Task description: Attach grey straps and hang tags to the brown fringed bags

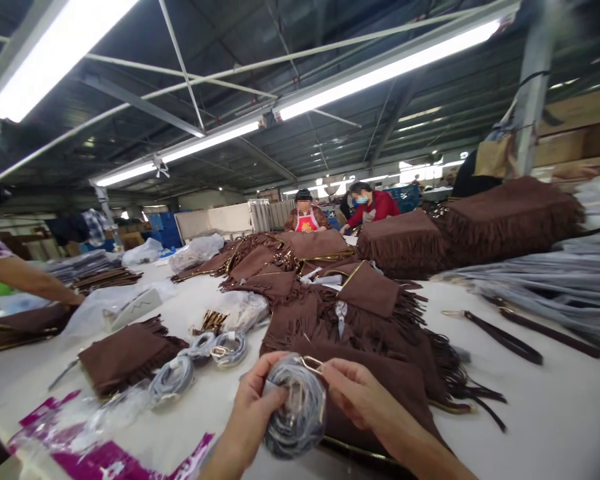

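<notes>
From my distant seat I see the left hand [254, 403] clamped on a coiled strap [303, 417] before the brown bags [380, 377] on the table [525, 413], the right hand [357, 390] pinching, as best I can tell, its metal clip [307, 361].

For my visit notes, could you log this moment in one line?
left hand: holds coiled strap | right hand: pinches metal clip

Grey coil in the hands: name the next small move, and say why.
Probably ease the metal clasp down against the grey coil: the right hand pinches the clasp at the coil's upper edge, while the left hand grips the coil's side.
</notes>
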Demonstrator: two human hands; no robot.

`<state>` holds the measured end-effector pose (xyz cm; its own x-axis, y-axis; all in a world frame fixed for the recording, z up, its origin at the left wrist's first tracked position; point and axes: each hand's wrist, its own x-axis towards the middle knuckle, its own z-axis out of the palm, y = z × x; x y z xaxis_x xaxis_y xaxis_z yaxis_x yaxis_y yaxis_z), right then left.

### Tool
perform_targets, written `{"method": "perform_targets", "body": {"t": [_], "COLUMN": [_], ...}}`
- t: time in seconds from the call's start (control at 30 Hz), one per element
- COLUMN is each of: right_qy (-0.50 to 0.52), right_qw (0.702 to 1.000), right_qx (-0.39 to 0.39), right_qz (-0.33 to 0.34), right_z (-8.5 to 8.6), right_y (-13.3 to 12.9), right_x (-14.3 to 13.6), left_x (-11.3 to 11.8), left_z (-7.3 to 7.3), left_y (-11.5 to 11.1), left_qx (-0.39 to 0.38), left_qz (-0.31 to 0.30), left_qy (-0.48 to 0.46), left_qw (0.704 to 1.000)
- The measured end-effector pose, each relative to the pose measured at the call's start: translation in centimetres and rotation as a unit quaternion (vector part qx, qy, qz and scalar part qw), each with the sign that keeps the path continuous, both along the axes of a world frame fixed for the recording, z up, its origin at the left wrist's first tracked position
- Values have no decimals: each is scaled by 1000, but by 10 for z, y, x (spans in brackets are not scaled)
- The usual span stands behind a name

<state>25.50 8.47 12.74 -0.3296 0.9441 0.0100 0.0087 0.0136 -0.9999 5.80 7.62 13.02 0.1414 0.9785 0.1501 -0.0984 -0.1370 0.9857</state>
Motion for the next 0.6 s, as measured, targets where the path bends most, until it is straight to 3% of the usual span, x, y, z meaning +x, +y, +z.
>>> {"method": "perform_targets", "body": {"t": [0.13,0.27,0.43,0.6], "right_qy": [-22,-61,-123,-113], "right_qw": [994,987,967,970], "right_qx": [110,149,222,216], "right_qz": [-14,7,19,9], "right_z": [8,24,40,35], "right_y": [0,-6,-18,-15], "right_x": [6,19,26,23], "left_x": [3,1,16,31], "left_z": [0,10,19,16], "left_y": [-11,-20,-19,-15], "left_qx": [32,-6,7,-3], "left_qz": [-56,-156,-146,-147], "left_qy": [65,109,85,93], "left_qw": [996,982,986,985]}}
